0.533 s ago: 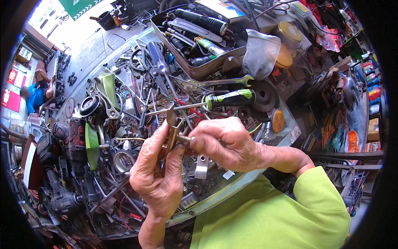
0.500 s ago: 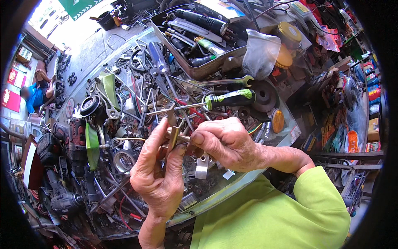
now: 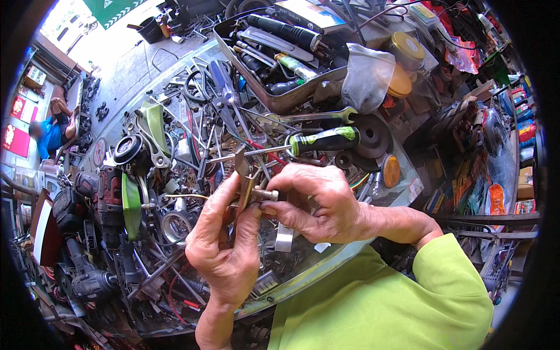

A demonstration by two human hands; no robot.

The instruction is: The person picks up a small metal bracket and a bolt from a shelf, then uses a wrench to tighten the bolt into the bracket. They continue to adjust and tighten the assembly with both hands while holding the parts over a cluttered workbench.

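Note:
My left hand [image 3: 224,248] is closed on a small brass-coloured metal bracket [image 3: 247,186], pinched upright between thumb and fingers. A bolt [image 3: 266,194] sticks out from the bracket's right side, its head toward my right hand [image 3: 318,204]. The right fingers are bent around the bolt head, thumb below it and forefinger above; exactly where they touch is hard to see. Just beyond the hands lies a screwdriver [image 3: 324,140] with a green and black handle, its shaft pointing left behind the bracket. A metal plate [image 3: 284,239] shows beneath the right hand.
Loose parts and tools crowd the glass-topped table [image 3: 326,256]. Power drills [image 3: 108,198] lie at left. A metal tray [image 3: 280,102] of tools, a wrench [image 3: 318,115], a plastic bag [image 3: 366,76] and a grinding disc [image 3: 373,137] are beyond. A person [image 3: 49,137] is far left.
My right thumb has shifted down below the bolt and the forefinger has lifted, so the bolt head now shows. My left hand and the bracket have moved very slightly.

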